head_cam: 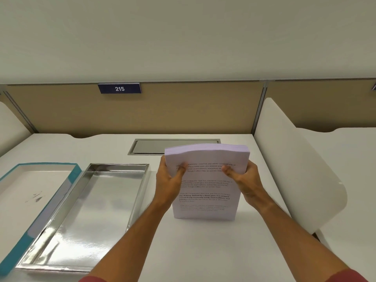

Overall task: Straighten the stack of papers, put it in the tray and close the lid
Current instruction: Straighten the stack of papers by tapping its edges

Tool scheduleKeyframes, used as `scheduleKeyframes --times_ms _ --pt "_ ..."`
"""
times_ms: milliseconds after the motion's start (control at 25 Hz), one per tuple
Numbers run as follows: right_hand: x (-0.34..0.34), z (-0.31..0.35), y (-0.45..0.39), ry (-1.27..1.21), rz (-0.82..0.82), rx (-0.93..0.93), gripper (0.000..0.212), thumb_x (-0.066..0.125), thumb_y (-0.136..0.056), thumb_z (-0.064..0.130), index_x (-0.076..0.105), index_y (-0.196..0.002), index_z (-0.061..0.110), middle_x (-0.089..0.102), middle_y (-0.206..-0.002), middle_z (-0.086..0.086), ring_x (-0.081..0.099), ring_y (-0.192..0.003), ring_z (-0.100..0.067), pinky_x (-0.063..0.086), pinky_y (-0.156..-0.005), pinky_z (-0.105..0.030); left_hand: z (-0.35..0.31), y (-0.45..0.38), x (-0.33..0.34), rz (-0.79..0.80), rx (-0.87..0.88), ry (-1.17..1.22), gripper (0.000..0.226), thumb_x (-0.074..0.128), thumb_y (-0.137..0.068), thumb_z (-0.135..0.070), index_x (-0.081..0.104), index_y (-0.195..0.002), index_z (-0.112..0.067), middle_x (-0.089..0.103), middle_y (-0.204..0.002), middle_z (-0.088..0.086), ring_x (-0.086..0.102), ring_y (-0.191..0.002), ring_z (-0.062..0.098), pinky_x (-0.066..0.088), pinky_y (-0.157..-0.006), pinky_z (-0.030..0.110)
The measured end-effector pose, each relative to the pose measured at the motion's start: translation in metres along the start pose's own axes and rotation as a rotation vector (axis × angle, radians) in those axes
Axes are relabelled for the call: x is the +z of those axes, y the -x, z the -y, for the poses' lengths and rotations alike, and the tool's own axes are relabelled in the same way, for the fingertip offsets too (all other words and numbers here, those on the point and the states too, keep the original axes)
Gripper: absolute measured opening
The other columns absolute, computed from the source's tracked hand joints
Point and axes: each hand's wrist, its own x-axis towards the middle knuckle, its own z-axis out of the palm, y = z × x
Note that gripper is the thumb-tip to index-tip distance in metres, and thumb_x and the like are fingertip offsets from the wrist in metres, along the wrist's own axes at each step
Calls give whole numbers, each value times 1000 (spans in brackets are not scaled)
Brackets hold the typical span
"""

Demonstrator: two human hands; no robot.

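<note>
A thick stack of printed white papers (205,192) stands upright on its lower edge on the white desk (203,251), right of centre. My left hand (169,180) grips its left side and my right hand (242,180) grips its right side, both thumbs on the front sheet. The top of the stack bends slightly toward me. To the left lies the shiny silver tray (140,192), open with nothing in it. The teal-edged lid (71,180) lies upside down against the tray's left side.
A grey metal cable hatch (150,146) is set into the desk behind the stack. A white side divider (295,169) rises on the right, a tan partition (142,110) with a "215" label (119,88) at the back.
</note>
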Motion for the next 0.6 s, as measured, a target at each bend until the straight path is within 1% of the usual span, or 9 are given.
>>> scheduleKeyframes --times_ms 40,120,160,200,280,360,440,520,600 --pt "0 0 0 4 -3 -4 36 78 -79 21 67 -113 15 75 -100 -8 72 -86 -29 62 -71 -42 0 -1 0 1 -9 6 44 65 -89 -31 47 -129 -28 64 -118 4 66 -105 24 60 -82 47" --pt "-1 0 3 -6 5 -13 38 79 -77 24 67 -113 19 75 -97 -3 73 -84 -24 62 -67 -36 1 -1 -4 9 -11 -4 47 66 -86 -36 47 -128 -28 65 -117 2 66 -103 23 61 -80 45" --pt "-1 -1 4 -8 15 -10 39 79 -77 24 67 -114 20 75 -98 -2 73 -84 -23 62 -67 -35 1 0 -5 20 -14 -10 48 67 -85 -38 47 -128 -28 64 -116 1 67 -103 22 61 -80 43" --pt "-2 -3 4 2 21 5 40 78 -78 23 66 -116 19 75 -100 -3 72 -85 -24 62 -69 -37 1 0 -5 36 -23 -12 48 66 -85 -38 47 -128 -28 65 -116 0 67 -103 21 61 -80 42" --pt "-1 -6 4 18 20 43 38 78 -80 19 66 -116 16 74 -104 -7 72 -89 -28 62 -75 -43 4 0 -8 65 -44 -13 45 67 -87 -32 51 -128 -24 67 -116 2 67 -103 21 61 -82 44" --pt "-6 -8 3 41 52 58 36 77 -81 17 66 -115 17 74 -106 -8 71 -92 -29 61 -78 -45 8 -2 -17 85 -63 -46 41 68 -88 -24 55 -125 -19 68 -115 4 67 -104 23 59 -85 45" --pt "-17 -11 7 104 118 77 36 76 -82 12 65 -116 18 73 -109 -7 70 -96 -28 61 -82 -45 16 -2 -29 104 -93 -120 31 68 -88 -15 57 -116 -13 69 -112 4 66 -104 23 57 -91 45" --pt "-27 -18 13 172 142 85 37 74 -83 6 65 -117 17 73 -109 -5 70 -99 -27 59 -86 -44 22 0 -38 112 -115 -191 21 67 -88 -8 59 -107 -11 69 -107 3 66 -102 22 56 -93 43" --pt "-32 -21 16 216 117 70 35 75 -82 3 67 -114 17 75 -107 -3 71 -98 -26 59 -86 -40 21 -1 -40 104 -102 -252 18 68 -87 -8 60 -102 -14 69 -103 1 66 -99 20 56 -91 39"
